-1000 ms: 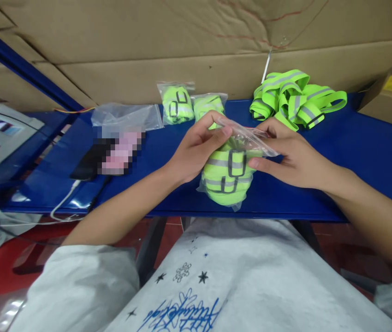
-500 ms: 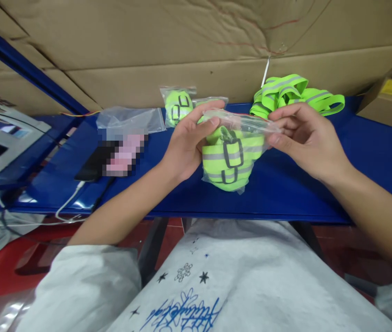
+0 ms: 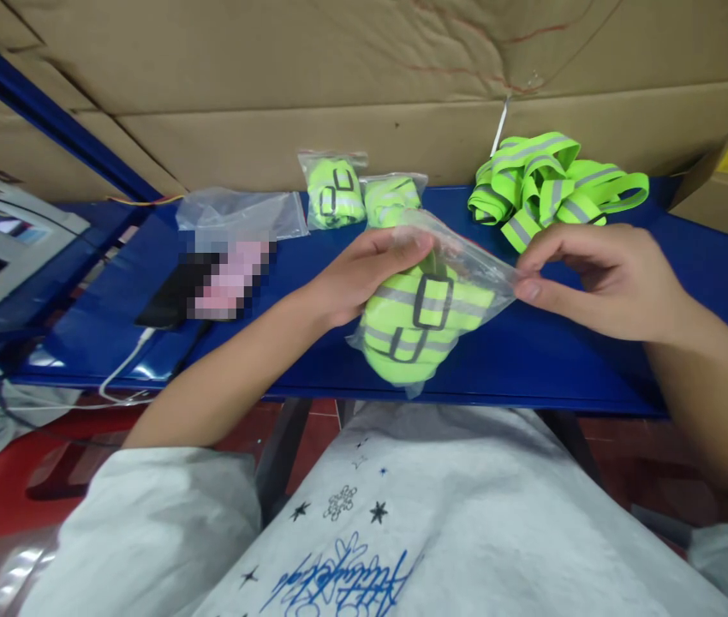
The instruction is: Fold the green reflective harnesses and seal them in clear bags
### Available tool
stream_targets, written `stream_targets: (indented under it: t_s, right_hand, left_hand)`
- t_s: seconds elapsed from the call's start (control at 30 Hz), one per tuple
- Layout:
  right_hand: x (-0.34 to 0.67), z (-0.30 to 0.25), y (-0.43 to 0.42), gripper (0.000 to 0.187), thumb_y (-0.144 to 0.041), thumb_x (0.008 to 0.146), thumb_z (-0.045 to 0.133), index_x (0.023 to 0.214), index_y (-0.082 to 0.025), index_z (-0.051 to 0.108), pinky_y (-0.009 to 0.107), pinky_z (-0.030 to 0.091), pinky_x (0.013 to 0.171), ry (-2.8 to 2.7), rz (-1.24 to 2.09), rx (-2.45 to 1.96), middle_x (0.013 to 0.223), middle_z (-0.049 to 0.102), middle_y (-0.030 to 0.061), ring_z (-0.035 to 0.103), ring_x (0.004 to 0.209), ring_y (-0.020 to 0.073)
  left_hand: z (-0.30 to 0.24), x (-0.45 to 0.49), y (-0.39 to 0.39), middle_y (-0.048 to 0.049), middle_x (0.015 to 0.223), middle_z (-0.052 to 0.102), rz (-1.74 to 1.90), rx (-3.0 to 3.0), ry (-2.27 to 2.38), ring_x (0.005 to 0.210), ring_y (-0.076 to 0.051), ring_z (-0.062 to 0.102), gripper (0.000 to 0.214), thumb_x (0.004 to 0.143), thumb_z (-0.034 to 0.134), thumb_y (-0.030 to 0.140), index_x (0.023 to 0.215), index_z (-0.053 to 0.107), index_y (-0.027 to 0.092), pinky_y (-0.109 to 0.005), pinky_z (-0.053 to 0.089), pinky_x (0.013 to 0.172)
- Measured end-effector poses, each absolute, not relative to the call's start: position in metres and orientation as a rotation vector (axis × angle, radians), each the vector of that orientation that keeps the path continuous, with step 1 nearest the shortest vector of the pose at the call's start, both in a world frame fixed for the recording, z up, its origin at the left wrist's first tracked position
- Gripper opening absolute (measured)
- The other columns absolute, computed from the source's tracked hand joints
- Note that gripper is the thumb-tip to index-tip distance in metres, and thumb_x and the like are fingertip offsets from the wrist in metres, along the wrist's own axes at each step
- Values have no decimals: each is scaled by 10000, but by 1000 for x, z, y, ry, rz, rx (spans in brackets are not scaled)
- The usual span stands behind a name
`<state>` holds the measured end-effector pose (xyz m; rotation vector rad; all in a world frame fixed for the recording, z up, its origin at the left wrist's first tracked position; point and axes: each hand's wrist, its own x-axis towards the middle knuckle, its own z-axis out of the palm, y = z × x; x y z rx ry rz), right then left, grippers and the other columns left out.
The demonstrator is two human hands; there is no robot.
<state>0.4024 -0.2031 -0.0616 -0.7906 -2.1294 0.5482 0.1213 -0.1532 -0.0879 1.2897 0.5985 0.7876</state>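
A clear plastic bag [image 3: 467, 266] holds a folded neon-green reflective strap with black buckles [image 3: 419, 321], and I hold it above the blue table [image 3: 659, 317]. My left hand [image 3: 364, 274] grips the bag's left side by its top edge, thumb on top. The bag's right top corner is pinched between thumb and fingers of my right hand [image 3: 601, 274]. The bag hangs tilted, its bottom toward me.
Two filled bags of green straps [image 3: 335, 190] [image 3: 393, 197] stand at the table's back, by a pile of empty clear bags [image 3: 235, 212]. A loose heap of green reflective straps [image 3: 550, 184] lies at back right. A phone [image 3: 177, 296] with a cable lies left. Cardboard [image 3: 338, 86] walls the back.
The bagged strap has dropped a little and tilted toward me. My right hand has slid right along the bag's top edge to its corner. My left hand stays on the left side.
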Motion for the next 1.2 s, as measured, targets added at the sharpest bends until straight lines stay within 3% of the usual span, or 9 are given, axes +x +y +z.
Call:
stream_targets:
  t_s: [0.1,0.2,0.27,0.37,0.47,0.63,0.8,1.03,1.2]
  right_hand:
    - [408,-59,-202,251,-270,933,769,746,-216,609,280,443,585,-2032,559,-763,698,644,-9,588,619,108]
    - [405,-61,-201,64,-239,953,738,917,-234,686,269,481,600,-2070,640,-690,774,686,-3,636,664,114]
    - [401,-63,-202,86,-231,924,775,991,-241,722,254,501,603,-2177,645,-667,802,720,-4,643,659,109]
    - [397,-63,-204,113,-233,903,803,858,-231,699,222,484,559,-2145,575,-712,723,695,-30,607,598,84]
    - [395,-64,-204,166,-224,894,809,810,-220,665,196,503,564,-1976,597,-744,719,673,-40,599,597,65]
    - [392,-68,-199,197,-357,907,828,924,-207,701,208,544,473,-1775,921,-845,726,708,-12,674,575,106]
    - [395,-70,-192,355,-446,881,855,760,-187,644,180,454,416,-1669,665,-898,640,670,-23,571,478,58]
    - [381,-88,-189,271,-454,918,814,977,-217,695,214,517,455,-1668,798,-876,823,672,-6,595,581,77]
    - [373,-100,-193,208,-401,976,753,962,-225,645,249,495,513,-1677,745,-811,776,646,-6,598,596,96]
  left_hand:
    - [-88,117,-151,-43,918,811,708,1316,578,885,-280,806,390,879,816,558,1038,816,202,-360,667,773]
    - [-88,118,-152,-43,943,816,724,1315,561,886,-277,807,381,882,817,549,1021,817,195,-346,670,764]
    - [-87,119,-153,-40,924,816,760,1300,586,835,-261,805,380,852,848,538,973,813,180,-319,667,722]
    - [-86,121,-156,-16,854,796,835,1281,647,829,-253,807,355,840,864,508,926,798,170,-297,667,700]
    - [-87,122,-158,-14,868,785,919,1272,715,967,-263,809,323,924,785,493,945,782,171,-303,674,766]
    - [-87,124,-161,-51,993,795,1052,1285,658,1201,-302,750,263,993,719,414,991,781,159,-381,666,949]
    - [-83,122,-147,-91,985,795,1253,1277,609,1168,-297,757,279,1065,604,350,1013,773,134,-450,637,1029]
    - [-95,118,-136,-50,1034,790,1313,1467,535,1358,-298,648,260,1026,674,436,1016,792,205,-432,560,1162]
    - [-91,125,-150,-67,1018,786,1236,1520,493,1206,-312,724,360,1014,643,536,1082,821,230,-468,597,1099]
